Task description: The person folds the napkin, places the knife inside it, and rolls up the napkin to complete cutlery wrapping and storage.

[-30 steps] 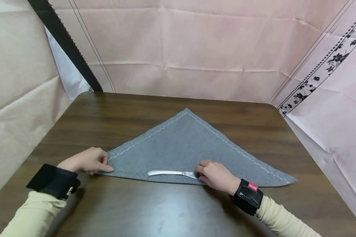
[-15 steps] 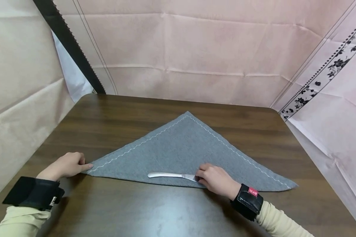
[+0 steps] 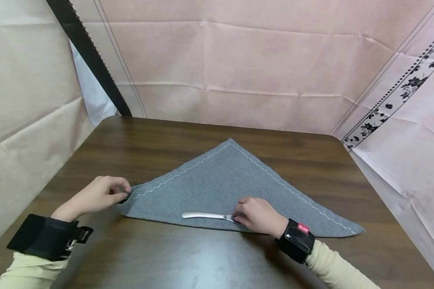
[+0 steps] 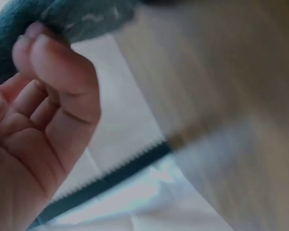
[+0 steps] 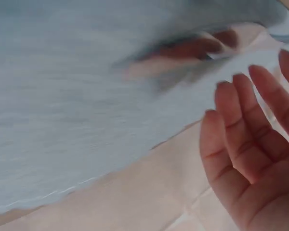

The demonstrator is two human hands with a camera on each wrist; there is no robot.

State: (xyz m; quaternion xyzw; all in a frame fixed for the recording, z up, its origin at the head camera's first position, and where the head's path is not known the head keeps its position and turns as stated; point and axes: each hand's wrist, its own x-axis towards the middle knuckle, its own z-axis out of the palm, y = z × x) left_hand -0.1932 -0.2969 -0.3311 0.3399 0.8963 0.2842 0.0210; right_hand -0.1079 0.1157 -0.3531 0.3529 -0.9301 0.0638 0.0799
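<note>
The gray cloth [image 3: 209, 180], a triangle, points its apex toward the far edge of the table [image 3: 159, 257]; its left corner, flat half a second ago, is now lifted and turned inward, pinched by your left hand [image 3: 97, 195]: a fold apparently begun. The knife [image 3: 202, 215] lies uncovered along the cloth's near edge, beneath your right hand [image 3: 258, 216], whose grip cannot be told. No container shows.

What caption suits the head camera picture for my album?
Left grip on one end of the grey cloth, right grip on the silver knife.
</note>
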